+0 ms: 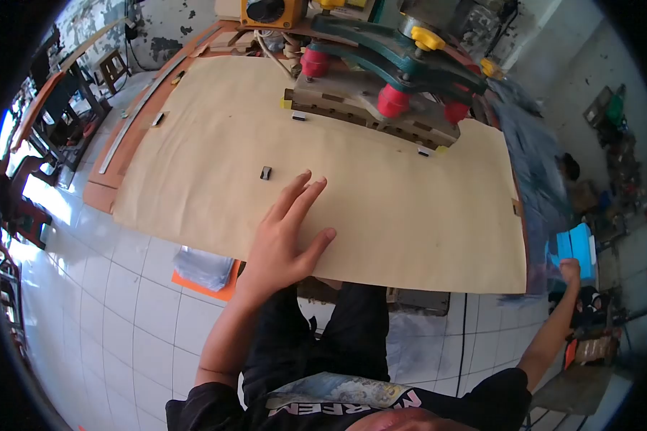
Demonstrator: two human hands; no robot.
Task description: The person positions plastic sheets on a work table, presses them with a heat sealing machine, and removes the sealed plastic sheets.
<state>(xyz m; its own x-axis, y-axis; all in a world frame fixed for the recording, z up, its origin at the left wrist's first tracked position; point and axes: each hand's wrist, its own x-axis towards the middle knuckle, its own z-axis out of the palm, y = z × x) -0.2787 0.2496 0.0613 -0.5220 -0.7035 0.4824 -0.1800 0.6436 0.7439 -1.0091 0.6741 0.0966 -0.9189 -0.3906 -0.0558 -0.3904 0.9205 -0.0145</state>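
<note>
My left hand (pixel 287 237) is over a large tan sheet (pixel 410 223), with its fingers stretched out and nothing in them. Just beyond the fingertips lies a small dark block (pixel 266 173). Far to the right, beside the table's edge, my right hand (pixel 569 271) has its fingers closed at the lower edge of a bright blue flat-sided object (pixel 576 248); its exact kind is not clear. Similar small dark pieces sit on the sheet, one near the machine's left end (pixel 298 116) and another near its right end (pixel 423 151).
A dark green machine (pixel 366 54) with red and yellow knobs stands over the sheet's far side. A metal strip (pixel 140 100) lies along the table's left edge. Clear plastic bags (pixel 203 267) rest on something orange below the table. A stool (pixel 112 68) stands far left.
</note>
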